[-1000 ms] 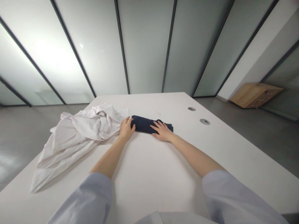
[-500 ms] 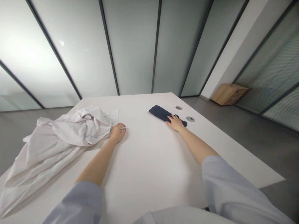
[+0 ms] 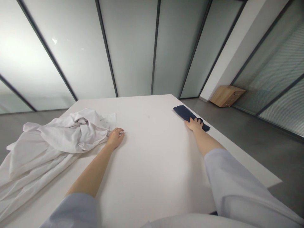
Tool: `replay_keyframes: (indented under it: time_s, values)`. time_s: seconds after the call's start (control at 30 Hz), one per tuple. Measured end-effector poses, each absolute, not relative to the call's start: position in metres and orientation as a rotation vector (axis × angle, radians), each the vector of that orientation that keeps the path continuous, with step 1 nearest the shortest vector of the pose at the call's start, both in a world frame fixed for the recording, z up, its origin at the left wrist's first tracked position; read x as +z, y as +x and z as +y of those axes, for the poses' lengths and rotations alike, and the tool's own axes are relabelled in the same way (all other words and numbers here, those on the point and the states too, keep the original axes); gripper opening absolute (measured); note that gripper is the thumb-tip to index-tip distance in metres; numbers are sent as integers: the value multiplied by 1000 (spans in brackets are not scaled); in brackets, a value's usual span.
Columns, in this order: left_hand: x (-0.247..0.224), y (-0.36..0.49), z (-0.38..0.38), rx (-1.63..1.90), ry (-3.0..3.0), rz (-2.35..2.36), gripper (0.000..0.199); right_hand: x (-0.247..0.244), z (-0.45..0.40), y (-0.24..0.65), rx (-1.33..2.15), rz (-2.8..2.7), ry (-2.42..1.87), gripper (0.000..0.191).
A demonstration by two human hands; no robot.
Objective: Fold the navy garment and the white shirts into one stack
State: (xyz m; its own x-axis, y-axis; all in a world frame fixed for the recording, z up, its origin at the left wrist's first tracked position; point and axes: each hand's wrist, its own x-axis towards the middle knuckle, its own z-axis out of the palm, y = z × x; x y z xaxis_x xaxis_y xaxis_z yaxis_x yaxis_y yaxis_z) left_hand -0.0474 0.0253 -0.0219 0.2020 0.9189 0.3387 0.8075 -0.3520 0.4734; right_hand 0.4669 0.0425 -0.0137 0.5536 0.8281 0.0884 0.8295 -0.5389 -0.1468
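Observation:
A crumpled white cloth garment (image 3: 64,139) lies spread over the left part of the table and hangs past its left edge. My left hand (image 3: 115,138) is at the garment's right edge, fingers curled on a small white corner. A folded dark navy cloth (image 3: 182,111) lies at the table's far right edge. My right hand (image 3: 194,124) rests on its near side, fingers curled over the fabric and hiding part of it.
The white table (image 3: 152,177) ends close beyond the navy cloth on the right, with a grey floor below. A low wooden cabinet (image 3: 226,96) stands by frosted glass partitions (image 3: 133,47) in the distance. My pale blue sleeves fill the bottom of the view.
The navy cloth has slid right to the table's edge under my right hand. My left hand has left it and moved to the white garment's edge. The view has turned.

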Motion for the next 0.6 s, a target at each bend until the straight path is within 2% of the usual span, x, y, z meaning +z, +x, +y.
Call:
replay_keyframes:
  time_s: [0.1,0.3,0.6]
  values:
    - [-22,-47,26,797,2296,1682,29,-10,42,455,-54,-1436,-2587,67]
    - [-19,-44,23,596,2471,1730,29,-6,39,393,-250,-1815,-2226,55]
    - [-9,-28,6,394,2537,1877,32,-21,29,265,-14,-2338,-1748,45]
